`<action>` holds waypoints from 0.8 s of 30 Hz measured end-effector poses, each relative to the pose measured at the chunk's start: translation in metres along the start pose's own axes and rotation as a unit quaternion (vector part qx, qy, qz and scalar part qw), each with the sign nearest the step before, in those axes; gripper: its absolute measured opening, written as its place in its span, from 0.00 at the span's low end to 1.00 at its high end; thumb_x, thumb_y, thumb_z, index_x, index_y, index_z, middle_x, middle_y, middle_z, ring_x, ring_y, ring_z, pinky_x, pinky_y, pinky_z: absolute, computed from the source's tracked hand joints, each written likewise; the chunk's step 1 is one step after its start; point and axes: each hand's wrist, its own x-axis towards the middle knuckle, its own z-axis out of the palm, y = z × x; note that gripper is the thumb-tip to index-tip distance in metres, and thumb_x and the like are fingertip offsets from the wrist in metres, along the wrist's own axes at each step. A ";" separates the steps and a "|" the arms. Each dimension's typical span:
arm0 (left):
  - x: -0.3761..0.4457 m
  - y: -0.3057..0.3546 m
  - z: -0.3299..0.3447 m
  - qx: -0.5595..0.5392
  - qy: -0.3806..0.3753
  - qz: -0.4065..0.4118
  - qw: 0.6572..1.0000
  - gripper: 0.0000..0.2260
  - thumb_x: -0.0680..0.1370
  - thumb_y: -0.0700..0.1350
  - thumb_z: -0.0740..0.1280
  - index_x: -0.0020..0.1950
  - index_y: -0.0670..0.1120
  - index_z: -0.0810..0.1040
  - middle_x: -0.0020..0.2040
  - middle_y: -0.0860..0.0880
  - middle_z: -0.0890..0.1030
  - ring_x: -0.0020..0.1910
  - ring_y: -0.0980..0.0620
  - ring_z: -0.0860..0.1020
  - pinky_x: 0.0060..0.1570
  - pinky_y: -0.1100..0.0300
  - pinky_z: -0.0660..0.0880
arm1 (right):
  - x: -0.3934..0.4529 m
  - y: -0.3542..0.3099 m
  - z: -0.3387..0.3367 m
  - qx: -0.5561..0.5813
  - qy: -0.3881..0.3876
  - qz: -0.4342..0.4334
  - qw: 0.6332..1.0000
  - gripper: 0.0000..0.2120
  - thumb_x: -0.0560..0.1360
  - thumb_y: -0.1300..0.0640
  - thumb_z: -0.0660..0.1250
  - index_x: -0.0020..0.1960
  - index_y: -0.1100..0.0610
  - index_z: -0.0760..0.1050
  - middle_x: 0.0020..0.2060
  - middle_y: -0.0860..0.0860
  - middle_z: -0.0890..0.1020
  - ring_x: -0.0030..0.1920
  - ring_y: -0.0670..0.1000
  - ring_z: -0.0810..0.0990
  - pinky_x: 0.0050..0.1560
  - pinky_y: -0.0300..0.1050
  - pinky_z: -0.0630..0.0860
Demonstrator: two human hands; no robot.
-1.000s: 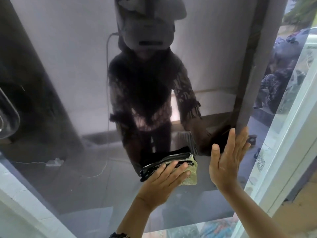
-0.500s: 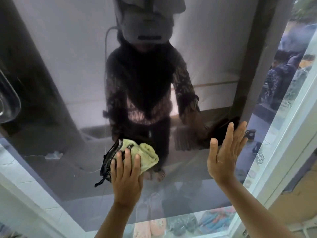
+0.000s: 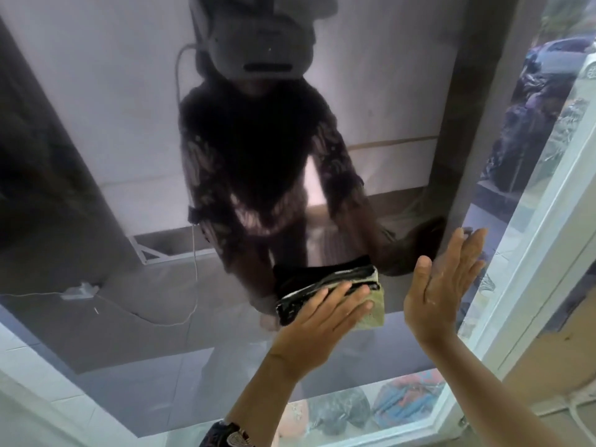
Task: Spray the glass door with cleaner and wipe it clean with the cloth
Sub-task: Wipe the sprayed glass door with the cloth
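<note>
Folded cloth [image 3: 371, 312] partly hidden, left hand [image 3: 319, 324]

A glass door [image 3: 106, 162] fills the view, with its frame [image 3: 545, 253] along the right edge. The left hand [image 3: 322, 321] lies flat on a folded cloth [image 3: 325, 285], pressing it against the glass. Just to its right, the right hand [image 3: 442, 291] rests open-palmed on the glass, near the frame.

Left hand [image 3: 317, 321] covers much of the cloth [image 3: 325, 287]. Both forearms cut off at the bottom edge. Items behind the glass door [image 3: 129, 156], low down, too blurred to identify.
</note>
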 end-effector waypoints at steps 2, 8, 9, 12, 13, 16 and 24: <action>-0.016 0.000 0.004 0.022 -0.023 0.036 0.999 0.26 0.72 0.40 0.59 0.71 0.48 0.62 0.71 0.51 0.61 0.67 0.51 0.69 0.67 0.55 0.57 | -0.013 0.003 0.001 -0.001 -0.011 -0.002 1.000 0.24 0.78 0.61 0.53 0.70 0.68 0.53 0.70 0.71 0.52 0.72 0.60 0.47 0.71 0.45 0.38; -0.057 -0.009 0.010 0.043 -0.097 0.104 0.989 0.28 0.71 0.35 0.55 0.71 0.46 0.59 0.70 0.52 0.67 0.67 0.51 0.68 0.69 0.52 0.54 | -0.037 -0.002 0.010 -0.009 -0.027 -0.026 0.999 0.23 0.78 0.56 0.51 0.70 0.64 0.52 0.70 0.70 0.53 0.72 0.60 0.48 0.72 0.47 0.40; -0.066 -0.011 0.011 0.049 -0.110 0.117 0.986 0.29 0.70 0.36 0.57 0.71 0.46 0.58 0.70 0.52 0.68 0.67 0.51 0.68 0.69 0.51 0.53 | -0.039 -0.003 0.011 -0.010 -0.033 -0.025 0.999 0.23 0.78 0.56 0.51 0.70 0.63 0.52 0.70 0.70 0.53 0.72 0.61 0.49 0.72 0.48 0.41; -0.096 -0.023 0.011 0.075 -0.134 0.148 0.977 0.32 0.67 0.39 0.61 0.71 0.46 0.59 0.71 0.50 0.66 0.68 0.48 0.64 0.69 0.49 0.50 | -0.044 -0.008 0.011 -0.015 -0.053 -0.034 0.998 0.23 0.80 0.52 0.48 0.71 0.62 0.52 0.70 0.69 0.53 0.72 0.61 0.49 0.72 0.50 0.41; -0.105 -0.029 0.009 0.082 -0.136 0.150 0.976 0.32 0.67 0.39 0.61 0.71 0.46 0.59 0.71 0.49 0.64 0.68 0.48 0.62 0.70 0.48 0.48 | -0.044 -0.011 0.010 -0.016 -0.061 -0.039 0.997 0.24 0.80 0.51 0.47 0.71 0.63 0.52 0.70 0.68 0.53 0.72 0.60 0.48 0.72 0.50 0.41; -0.120 -0.045 0.001 0.091 -0.132 0.134 0.978 0.31 0.67 0.38 0.60 0.70 0.48 0.61 0.70 0.50 0.66 0.67 0.48 0.62 0.70 0.50 0.46 | -0.044 -0.018 0.009 -0.020 -0.078 -0.049 0.996 0.24 0.79 0.53 0.49 0.71 0.62 0.51 0.70 0.64 0.50 0.73 0.57 0.46 0.72 0.52 0.42; -0.109 -0.080 -0.039 0.079 -0.073 -0.058 0.992 0.27 0.69 0.38 0.59 0.68 0.51 0.63 0.67 0.52 0.64 0.64 0.50 0.65 0.69 0.51 0.50 | -0.025 -0.054 -0.003 -0.024 -0.116 -0.032 0.992 0.25 0.80 0.47 0.44 0.72 0.60 0.49 0.71 0.61 0.48 0.72 0.57 0.46 0.72 0.47 0.38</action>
